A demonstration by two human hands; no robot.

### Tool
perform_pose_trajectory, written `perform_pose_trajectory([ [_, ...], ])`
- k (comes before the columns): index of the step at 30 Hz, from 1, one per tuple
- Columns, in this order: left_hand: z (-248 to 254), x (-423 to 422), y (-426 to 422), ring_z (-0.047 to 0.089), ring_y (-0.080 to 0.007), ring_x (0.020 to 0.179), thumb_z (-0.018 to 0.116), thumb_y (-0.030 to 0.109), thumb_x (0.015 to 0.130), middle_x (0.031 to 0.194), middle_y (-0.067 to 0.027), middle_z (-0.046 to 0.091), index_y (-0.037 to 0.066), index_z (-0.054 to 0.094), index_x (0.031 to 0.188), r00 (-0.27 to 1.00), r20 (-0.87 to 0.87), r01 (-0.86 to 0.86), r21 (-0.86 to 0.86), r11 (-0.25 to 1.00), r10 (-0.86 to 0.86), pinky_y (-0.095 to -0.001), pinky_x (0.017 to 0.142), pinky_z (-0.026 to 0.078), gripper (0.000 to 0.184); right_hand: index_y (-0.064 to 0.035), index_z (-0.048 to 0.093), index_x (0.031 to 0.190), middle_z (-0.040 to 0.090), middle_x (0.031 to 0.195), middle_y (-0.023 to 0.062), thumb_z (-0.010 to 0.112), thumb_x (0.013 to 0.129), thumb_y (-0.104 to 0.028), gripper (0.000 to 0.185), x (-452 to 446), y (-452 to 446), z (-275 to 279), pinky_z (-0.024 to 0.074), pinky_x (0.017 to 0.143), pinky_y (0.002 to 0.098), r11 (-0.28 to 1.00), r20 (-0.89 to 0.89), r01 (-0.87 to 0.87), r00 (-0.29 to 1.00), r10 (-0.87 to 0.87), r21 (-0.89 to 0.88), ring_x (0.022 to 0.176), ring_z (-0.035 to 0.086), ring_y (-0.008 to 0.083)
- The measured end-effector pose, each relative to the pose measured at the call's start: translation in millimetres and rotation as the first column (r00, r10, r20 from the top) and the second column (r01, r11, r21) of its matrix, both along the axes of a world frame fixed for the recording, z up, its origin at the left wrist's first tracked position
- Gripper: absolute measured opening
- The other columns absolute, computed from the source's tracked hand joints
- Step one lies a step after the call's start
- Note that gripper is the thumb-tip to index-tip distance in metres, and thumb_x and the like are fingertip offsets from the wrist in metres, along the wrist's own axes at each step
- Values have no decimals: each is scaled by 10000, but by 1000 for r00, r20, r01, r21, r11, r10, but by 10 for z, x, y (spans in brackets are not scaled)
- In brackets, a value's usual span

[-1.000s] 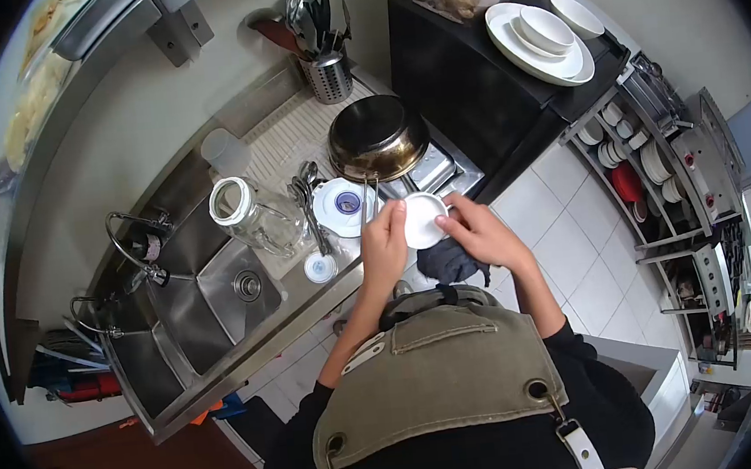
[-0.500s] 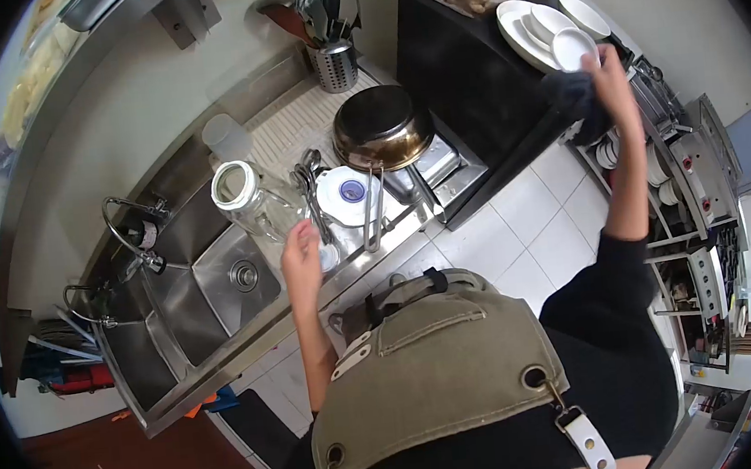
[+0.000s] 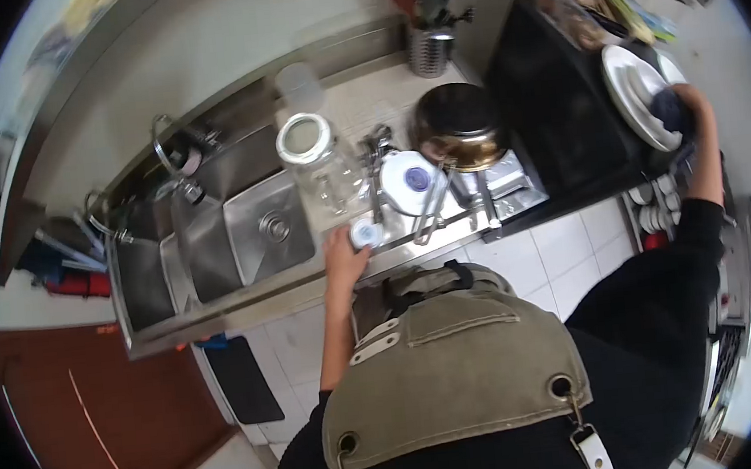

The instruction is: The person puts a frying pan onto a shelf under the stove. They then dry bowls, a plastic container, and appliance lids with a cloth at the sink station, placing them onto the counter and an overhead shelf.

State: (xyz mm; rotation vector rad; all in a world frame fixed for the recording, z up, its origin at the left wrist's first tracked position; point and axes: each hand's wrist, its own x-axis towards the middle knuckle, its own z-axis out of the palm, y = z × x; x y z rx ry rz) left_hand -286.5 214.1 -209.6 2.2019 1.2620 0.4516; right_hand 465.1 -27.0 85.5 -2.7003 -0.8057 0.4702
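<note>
My left hand [image 3: 342, 253] is at the front edge of the steel counter, its thumb and fingers curled about the rim of a small round white lid [image 3: 365, 233] with a blue centre. Behind it stands a clear glass jar [image 3: 335, 184] with a white-rimmed mouth. A larger white lid [image 3: 409, 183] with a blue emblem lies to the right, beside several spoons [image 3: 375, 150]. Far to the right, my right hand [image 3: 695, 104] grips a bunched dark cloth [image 3: 672, 110] against the stacked white plates [image 3: 626, 87], partly covering them.
An upturned pan [image 3: 458, 124] and tongs [image 3: 431, 210] rest on the counter. A utensil holder [image 3: 429, 51] stands at the back. Steel sinks [image 3: 272, 230] with faucets are on the left. The plates sit on a black cabinet [image 3: 552, 103], near a container of vegetables [image 3: 584, 15].
The view has shifted, so the counter appears farther right. My left hand has come to the small lid. The small white dish by my right hand is out of sight; the cloth now lies against the plates.
</note>
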Motion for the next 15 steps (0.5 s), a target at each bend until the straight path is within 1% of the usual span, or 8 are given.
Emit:
perform_pose_trajectory([
  [1, 77, 41, -18, 443, -365, 1112, 739, 222, 651, 1177, -192, 501, 6, 488, 1192, 1000, -6, -11, 8, 1000, 11, -433, 959, 353, 634, 8, 624, 888, 641, 778, 86, 571, 851, -295, 309, -3, 31, -20, 481, 627, 322, 1000, -65, 26, 998, -26, 7, 655, 566, 156],
  [2, -5, 71, 8, 436, -356, 1116, 746, 207, 646, 1211, -166, 480, 13, 480, 1205, 1000, -1, -4, 18, 1000, 4, -435, 951, 363, 649, 7, 625, 883, 642, 774, 88, 569, 852, -295, 309, 48, 35, 6, 484, 624, 324, 998, -134, 59, 989, -55, 21, 650, 571, 160],
  [6, 165, 243, -29, 430, -349, 1122, 764, 204, 628, 1226, -144, 469, 18, 483, 1206, 998, 6, -57, -70, 996, 58, -428, 945, 372, 669, 6, 632, 865, 649, 762, 98, 559, 858, -297, 311, 41, 154, 41, 495, 611, 335, 983, -343, 178, 927, -152, 47, 630, 590, 179],
  [7, 161, 274, -26, 430, -344, 1125, 774, 214, 620, 1229, -140, 465, 25, 480, 1213, 999, -27, -33, -66, 997, 31, -434, 940, 379, 688, 5, 633, 860, 650, 759, 100, 557, 859, -298, 312, 28, 174, 64, 498, 607, 337, 978, -380, 201, 910, -166, 52, 625, 595, 184],
  [9, 130, 324, -35, 429, -340, 1128, 783, 224, 612, 1231, -136, 461, 32, 478, 1219, 998, -64, -7, -59, 998, 3, -440, 934, 386, 706, 4, 636, 851, 653, 752, 105, 552, 862, -299, 315, 26, 174, 89, 503, 601, 342, 970, -440, 237, 878, -188, 60, 615, 604, 193],
  [11, 74, 383, -30, 426, -330, 1136, 795, 239, 602, 1237, -131, 446, 49, 473, 1226, 984, -177, -15, -90, 996, -2, -461, 913, 402, 728, 3, 639, 842, 656, 746, 110, 547, 865, -300, 318, 36, 157, 120, 509, 594, 348, 961, -492, 269, 847, -201, 69, 605, 614, 202],
  [13, 11, 433, -37, 435, -327, 1120, 793, 245, 608, 1212, -134, 445, 60, 469, 1223, 982, -188, -12, -71, 997, -1, -473, 878, 425, 719, 2, 642, 833, 659, 740, 115, 542, 867, -301, 321, 36, 130, 155, 514, 588, 353, 955, -530, 284, 824, -199, 83, 595, 623, 211],
  [15, -58, 488, -53, 444, -327, 1096, 793, 252, 613, 1179, -137, 450, 62, 467, 1217, 976, -214, -53, -15, 998, 49, -456, 857, 441, 712, -8, 634, 818, 648, 716, 106, 549, 870, -318, 325, -316, 218, 243, 521, 585, 358, 938, -525, 317, 827, -202, 138, 583, 620, 210],
])
